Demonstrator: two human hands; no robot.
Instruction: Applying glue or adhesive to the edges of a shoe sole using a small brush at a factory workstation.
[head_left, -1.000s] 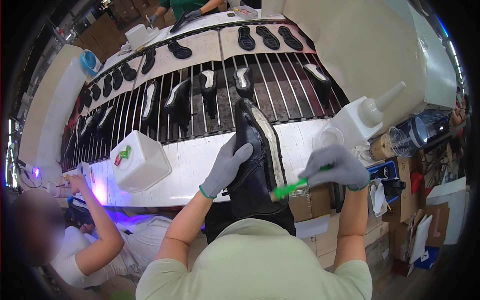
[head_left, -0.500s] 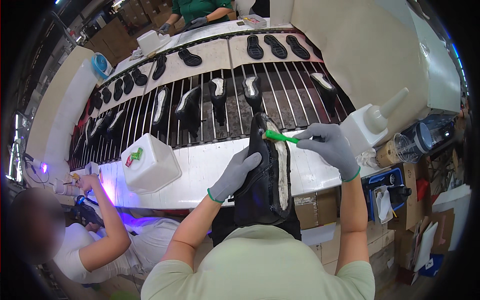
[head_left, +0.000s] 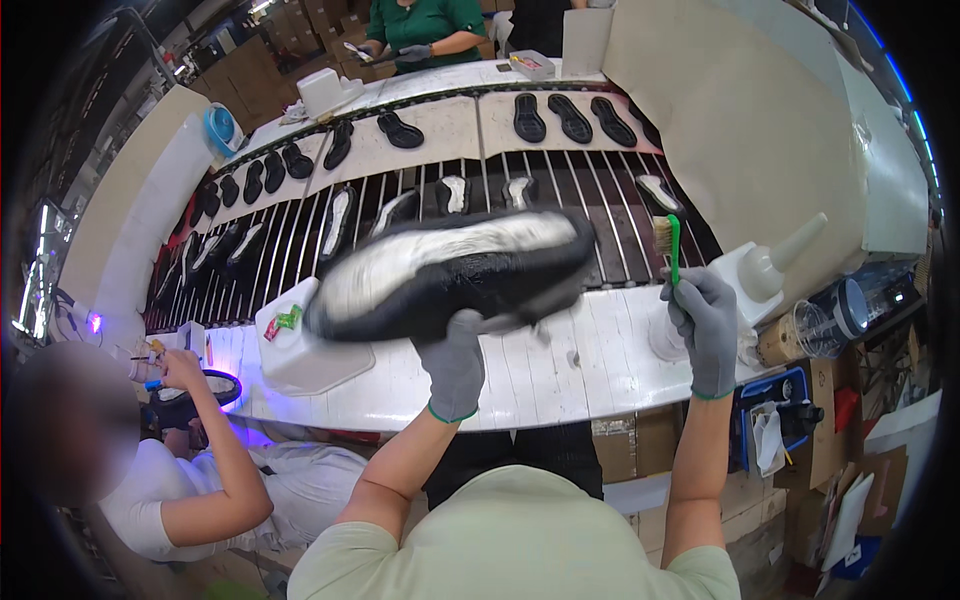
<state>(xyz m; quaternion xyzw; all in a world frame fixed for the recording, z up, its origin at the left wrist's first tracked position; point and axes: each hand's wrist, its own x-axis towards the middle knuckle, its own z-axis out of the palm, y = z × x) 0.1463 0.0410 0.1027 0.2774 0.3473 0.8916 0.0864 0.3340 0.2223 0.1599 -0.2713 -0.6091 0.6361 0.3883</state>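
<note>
My left hand (head_left: pixel 455 368), in a grey glove with a green cuff, grips a black shoe upper (head_left: pixel 480 285) and holds it up sideways over the white bench. Its underside faces me, a white strip inside a wet-looking black border, blurred by motion. In my gloved right hand (head_left: pixel 708 325) a small green-handled brush (head_left: pixel 672 245) stands upright, its pale bristles turned left. The brush is apart from the shoe. Just right of that hand stands a white bottle with a long spout (head_left: pixel 765 270).
Beyond the bench (head_left: pixel 590 385), a rack of metal rods (head_left: pixel 600 215) bears several shoe uppers, with black soles (head_left: pixel 570 118) farther back. An upturned white container (head_left: pixel 290 350) carries wrappers. A co-worker (head_left: pixel 220 470) handles a shoe at left; another person (head_left: pixel 425 35) stands across.
The shoe has swung from lengthwise to sideways and risen over the bench. My right hand has drawn the brush away from it, to the right, and turned it upright.
</note>
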